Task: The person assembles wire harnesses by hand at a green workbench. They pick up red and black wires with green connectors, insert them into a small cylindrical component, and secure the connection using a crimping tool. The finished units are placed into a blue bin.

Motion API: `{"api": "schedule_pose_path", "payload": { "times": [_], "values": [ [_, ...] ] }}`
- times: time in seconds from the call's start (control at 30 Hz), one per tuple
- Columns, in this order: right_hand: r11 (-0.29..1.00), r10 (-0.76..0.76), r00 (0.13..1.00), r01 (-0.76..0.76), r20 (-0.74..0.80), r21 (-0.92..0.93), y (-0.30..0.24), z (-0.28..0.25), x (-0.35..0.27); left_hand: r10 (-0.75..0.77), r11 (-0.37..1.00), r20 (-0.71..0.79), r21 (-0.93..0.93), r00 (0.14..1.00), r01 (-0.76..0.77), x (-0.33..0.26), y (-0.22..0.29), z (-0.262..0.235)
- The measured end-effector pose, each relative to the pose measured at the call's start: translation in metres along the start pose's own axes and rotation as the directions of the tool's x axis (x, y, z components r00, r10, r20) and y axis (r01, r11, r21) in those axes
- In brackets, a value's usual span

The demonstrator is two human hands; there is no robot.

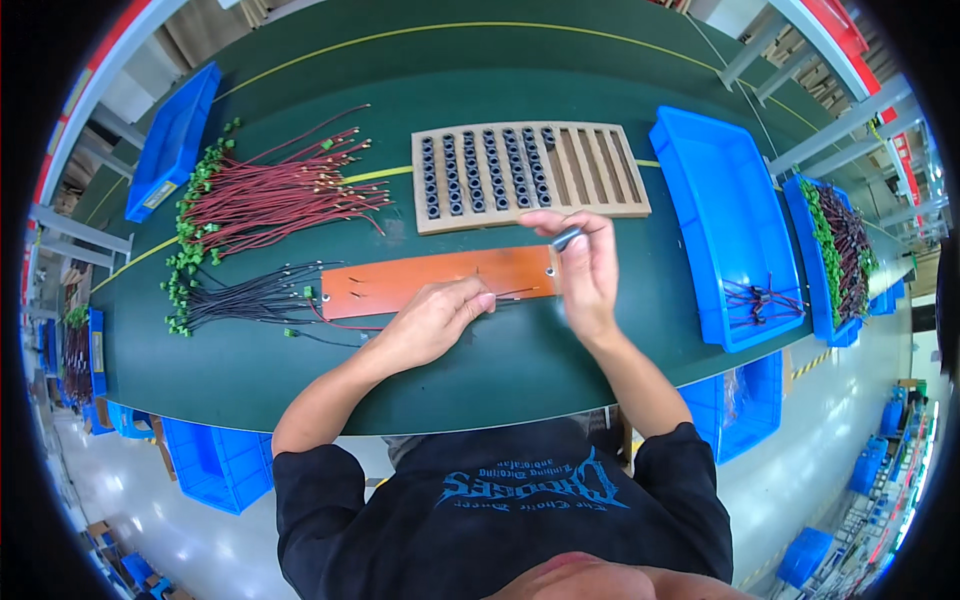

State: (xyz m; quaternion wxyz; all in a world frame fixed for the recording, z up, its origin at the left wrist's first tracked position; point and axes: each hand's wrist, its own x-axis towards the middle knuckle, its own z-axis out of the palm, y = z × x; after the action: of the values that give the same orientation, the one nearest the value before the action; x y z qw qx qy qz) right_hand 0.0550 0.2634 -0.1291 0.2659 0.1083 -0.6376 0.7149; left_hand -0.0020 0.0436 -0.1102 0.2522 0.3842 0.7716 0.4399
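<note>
My left hand (440, 318) is closed in a pinch on a pair of wires, one red and one black. Their thin tips (520, 293) stick out to the right past the fingertips, and a green connector (309, 292) lies toward the other end. Between the thumb and fingers of my right hand (588, 272) is a small dark grey cylinder (566, 238), held above the right end of an orange board (400, 283). The board is fastened flat on the green table by screws, and a few short dark pins or slits show on it.
Beyond the board lies a tan slotted tray (630, 190) with rows of black hollow cylinders. Red wires (285, 190) and black wires (245, 297) with green connectors spread at left. Blue bins (735, 200) stand right, one holding a few wired pieces; another blue bin (175, 140) is far left.
</note>
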Motion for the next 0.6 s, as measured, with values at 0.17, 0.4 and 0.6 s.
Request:
{"api": "schedule_pose_path", "payload": {
  "times": [0.17,0.4,0.6],
  "values": [
    [0.996,0.017,0.99,-0.028,0.141,0.081,0.009,0.029,-0.023,0.083,0.994,-0.031,-0.075,0.996,-0.085,-0.002,-0.007,0.011],
    [0.998,0.025,0.99,-0.017,0.137,-0.062,0.019,0.044,-0.032,0.047,0.993,-0.136,-0.104,0.99,-0.061,-0.016,-0.018,0.009],
    [0.964,0.264,0.964,-0.264,0.016,0.037,0.014,0.024,-0.034,0.04,0.977,-0.318,-0.188,0.947,-0.105,-0.025,-0.03,0.008]
  ]
}}
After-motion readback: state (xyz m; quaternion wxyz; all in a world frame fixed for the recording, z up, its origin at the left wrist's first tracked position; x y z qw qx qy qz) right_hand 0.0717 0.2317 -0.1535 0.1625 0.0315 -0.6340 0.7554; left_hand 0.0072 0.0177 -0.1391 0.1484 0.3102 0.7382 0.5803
